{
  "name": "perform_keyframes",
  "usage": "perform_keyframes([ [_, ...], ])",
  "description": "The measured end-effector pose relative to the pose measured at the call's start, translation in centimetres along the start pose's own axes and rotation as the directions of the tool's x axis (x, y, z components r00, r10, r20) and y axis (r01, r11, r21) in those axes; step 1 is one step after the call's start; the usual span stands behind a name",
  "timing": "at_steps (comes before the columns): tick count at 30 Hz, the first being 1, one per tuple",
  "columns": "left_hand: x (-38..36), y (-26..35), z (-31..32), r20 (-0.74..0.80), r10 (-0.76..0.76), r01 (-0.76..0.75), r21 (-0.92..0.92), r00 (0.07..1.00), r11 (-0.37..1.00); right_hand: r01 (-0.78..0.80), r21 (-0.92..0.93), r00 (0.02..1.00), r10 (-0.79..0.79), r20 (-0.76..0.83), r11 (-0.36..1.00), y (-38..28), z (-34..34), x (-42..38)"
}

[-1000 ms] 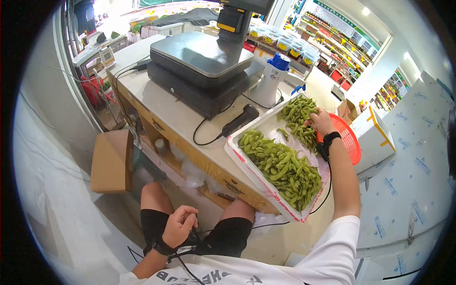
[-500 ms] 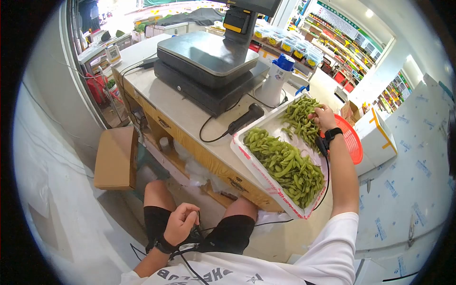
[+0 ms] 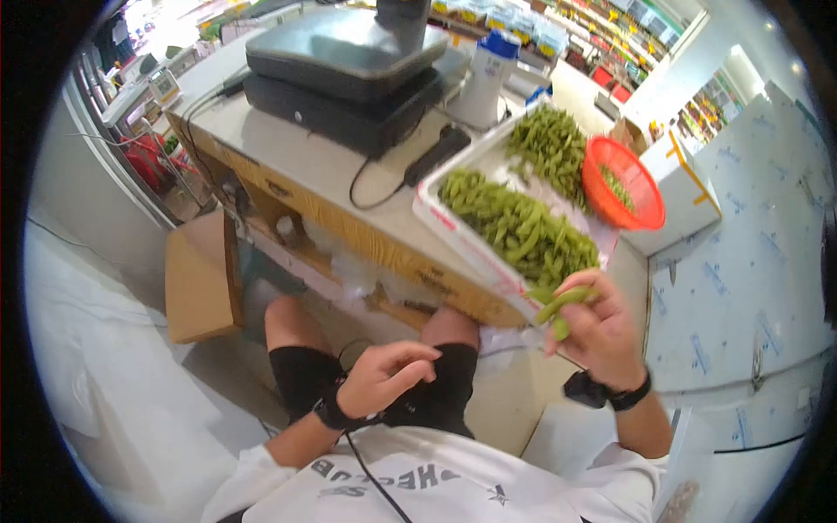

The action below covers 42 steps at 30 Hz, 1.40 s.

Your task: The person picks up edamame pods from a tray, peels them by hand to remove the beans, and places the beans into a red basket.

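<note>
My right hand (image 3: 609, 336) holds green edamame pods (image 3: 568, 301) between its fingers, just off the near corner of the white foam tray (image 3: 462, 228). A large heap of edamame (image 3: 514, 227) fills the near side of that tray. Farther back in it lies a second pile of pods (image 3: 549, 144). My left hand (image 3: 384, 376) hovers over my lap with nothing in it, thumb and fingers apart. At the tray's right side a red plastic basket (image 3: 645, 199) is tilted, with small light-green pieces inside.
A weighing scale (image 3: 344, 57), a handheld scanner (image 3: 436, 157) and a white-and-blue device (image 3: 488, 74) stand on the counter (image 3: 288, 148). A cardboard box (image 3: 200, 283) is at lower left. Behind the basket is a white box (image 3: 680, 187). A cable (image 3: 370, 471) runs over my shirt.
My right hand has come from the far pile back toward me, now with pods in it. My left hand has shifted right with its fingers extended. The view has tilted, uncovering the basket.
</note>
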<state>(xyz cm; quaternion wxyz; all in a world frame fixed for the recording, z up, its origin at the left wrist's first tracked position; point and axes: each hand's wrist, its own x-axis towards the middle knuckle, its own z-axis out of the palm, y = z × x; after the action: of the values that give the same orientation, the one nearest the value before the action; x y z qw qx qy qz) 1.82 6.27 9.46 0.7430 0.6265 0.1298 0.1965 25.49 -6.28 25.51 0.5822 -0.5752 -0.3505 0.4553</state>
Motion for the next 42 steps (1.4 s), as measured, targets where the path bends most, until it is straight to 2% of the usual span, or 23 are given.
perform_keyframes([
  [1,0.3,0.2,0.6,0.048,0.034,-0.031,-0.059,0.998,0.998,-0.045,-0.008,0.999,0.045,0.026,0.999,1.9,1.4,-1.1],
  [3,0.2,0.8,1.6,0.042,0.030,-0.022,-0.172,0.999,0.985,-0.128,0.089,0.991,0.124,0.052,0.988,6.4,3.9,-2.6],
  [5,-0.2,0.6,1.7,0.038,0.030,-0.019,-0.276,0.999,0.961,-0.066,0.136,0.998,0.068,-0.010,0.989,9.8,7.3,-3.4],
  [7,-1.2,-0.4,1.5,0.054,0.025,-0.002,-0.385,0.998,0.923,-0.097,0.158,0.995,0.090,0.046,0.983,12.7,8.8,-3.7],
  [8,-1.8,-0.8,1.1,0.042,-0.009,0.024,-0.356,0.999,0.934,-0.105,0.203,0.994,0.100,0.035,0.973,13.8,9.7,-3.9],
  [11,-3.5,-1.4,0.1,0.041,-0.111,0.117,-0.496,0.993,0.860,-0.097,0.310,0.994,0.105,-0.010,0.946,16.3,11.9,-4.0],
  [12,-3.9,-1.4,0.0,0.007,-0.119,0.105,-0.526,0.993,0.844,-0.077,0.336,0.995,0.093,-0.032,0.939,17.1,12.4,-3.8],
  [17,-4.8,-3.0,-0.7,-0.208,-0.124,0.040,-0.368,0.970,0.929,0.000,0.535,0.987,0.086,-0.136,0.845,18.5,14.5,-2.9],
  [18,-4.9,-2.8,-0.6,-0.236,-0.127,0.038,-0.347,0.963,0.937,-0.012,0.500,0.981,0.108,-0.164,0.866,18.2,14.9,-2.7],
  [22,-5.2,-2.9,-1.3,-0.294,-0.107,0.004,-0.329,0.950,0.944,0.098,0.554,0.976,0.030,-0.217,0.827,19.1,14.2,-1.7],
  [26,-5.3,-2.7,-2.1,-0.338,-0.052,-0.027,-0.226,0.940,0.974,-0.039,0.727,0.998,0.059,-0.003,0.685,19.6,12.5,-0.8],
  [29,-5.0,-2.7,-2.5,-0.351,0.046,-0.080,-0.084,0.935,0.993,-0.213,0.692,0.976,0.174,0.127,0.689,20.2,12.1,-0.6],
  [30,-4.8,-2.7,-2.7,-0.349,0.089,-0.095,0.000,0.933,0.995,-0.243,0.605,0.968,0.233,0.097,0.758,20.0,12.4,-0.5],
  [34,-4.1,-2.2,-3.3,-0.265,0.203,-0.102,0.350,0.943,0.931,-0.328,0.493,0.944,0.301,0.136,0.806,20.4,12.6,-0.7],
  [37,-3.9,-2.1,-3.5,-0.218,0.133,-0.049,0.354,0.967,0.934,-0.337,0.470,0.939,0.329,0.103,0.816,20.7,12.5,-0.4],
  [40,-3.7,-2.8,-3.0,-0.283,0.072,-0.009,0.217,0.956,0.976,-0.336,0.444,0.939,0.334,0.086,0.831,20.7,12.5,-0.3],
  [42,-3.4,-3.7,-2.3,-0.363,0.009,0.000,0.026,0.932,1.000,-0.262,0.360,0.962,0.270,0.031,0.895,21.0,12.6,-0.1],
])
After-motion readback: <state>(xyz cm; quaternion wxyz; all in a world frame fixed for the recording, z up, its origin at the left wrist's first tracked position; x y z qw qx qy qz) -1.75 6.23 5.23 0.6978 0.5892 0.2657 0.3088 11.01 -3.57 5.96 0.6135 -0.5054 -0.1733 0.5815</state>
